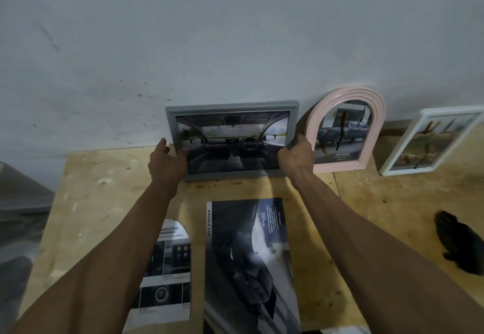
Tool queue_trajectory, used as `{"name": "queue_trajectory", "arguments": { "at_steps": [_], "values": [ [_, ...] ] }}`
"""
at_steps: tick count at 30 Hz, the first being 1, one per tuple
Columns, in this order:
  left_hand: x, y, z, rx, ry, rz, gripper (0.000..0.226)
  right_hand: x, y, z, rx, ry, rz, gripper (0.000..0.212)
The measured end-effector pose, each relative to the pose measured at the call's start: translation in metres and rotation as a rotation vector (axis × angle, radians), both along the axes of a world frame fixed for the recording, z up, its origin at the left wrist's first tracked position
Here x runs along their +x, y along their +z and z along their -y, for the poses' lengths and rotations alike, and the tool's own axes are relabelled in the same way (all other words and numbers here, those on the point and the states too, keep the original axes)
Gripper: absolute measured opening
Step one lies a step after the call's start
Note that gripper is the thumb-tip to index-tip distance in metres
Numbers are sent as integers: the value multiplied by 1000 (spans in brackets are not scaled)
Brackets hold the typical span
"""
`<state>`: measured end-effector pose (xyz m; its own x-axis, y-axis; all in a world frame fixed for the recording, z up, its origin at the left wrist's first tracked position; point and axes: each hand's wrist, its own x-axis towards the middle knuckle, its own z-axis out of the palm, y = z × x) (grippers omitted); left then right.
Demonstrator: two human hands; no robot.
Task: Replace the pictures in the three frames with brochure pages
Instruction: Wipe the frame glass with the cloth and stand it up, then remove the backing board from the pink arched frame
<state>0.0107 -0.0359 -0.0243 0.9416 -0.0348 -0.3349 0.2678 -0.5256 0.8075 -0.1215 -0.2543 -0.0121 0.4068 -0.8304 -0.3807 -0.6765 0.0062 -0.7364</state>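
Picture frames: three, a grey frame (231,107), a pink arched frame (347,95), a white frame (392,162)
Brochure pages: two, a large page (251,263), a cut page (167,273)
Hands: two, left hand (167,163), right hand (296,156)

Head-worn wide-angle camera, single view | looks forward and down over both outstretched forearms, along a plywood table (392,202) to a pale wall (235,32) | close range, table's near edge beneath the lens, wall filling the upper half | edges bowed by the wide lens.
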Motion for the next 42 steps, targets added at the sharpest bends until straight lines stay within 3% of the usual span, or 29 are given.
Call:
{"name": "queue_trajectory", "arguments": {
  "at_steps": [4, 6, 8, 15, 20, 23, 27, 33, 38, 42],
  "values": [
    [-23, 14, 14, 56, 115, 154, 37, -19, 15, 5, -68, -53, 94, 36],
    [-37, 20, 31, 38, 60, 194, 19, -33, 21, 18, -114, -70, 121, 20],
    [-50, 24, 55, 41, -57, 168, 19, -51, 24, 40, -131, -100, 122, 15],
    [-103, 18, 144, -26, -494, -48, 21, -111, 21, 123, -117, -174, 25, 19],
    [-139, 1, 205, 64, -553, -21, 15, -136, 10, 173, -29, -20, -53, 54],
    [-149, -12, 234, 134, -514, -49, 31, -134, -3, 190, -32, 98, -45, 66],
    [-155, -34, 256, 84, -417, -74, 48, -131, -24, 206, -31, 191, -48, 66],
    [-177, -32, 265, 56, -218, -27, 33, -134, -28, 216, 7, 249, -18, 51],
    [-198, -11, 250, 80, -112, 87, 15, -150, -19, 213, 42, 276, 112, 22],
    [-212, 5, 223, -1, -82, 5, 8, -175, 5, 209, 73, 370, 194, 26]
  ]
}}
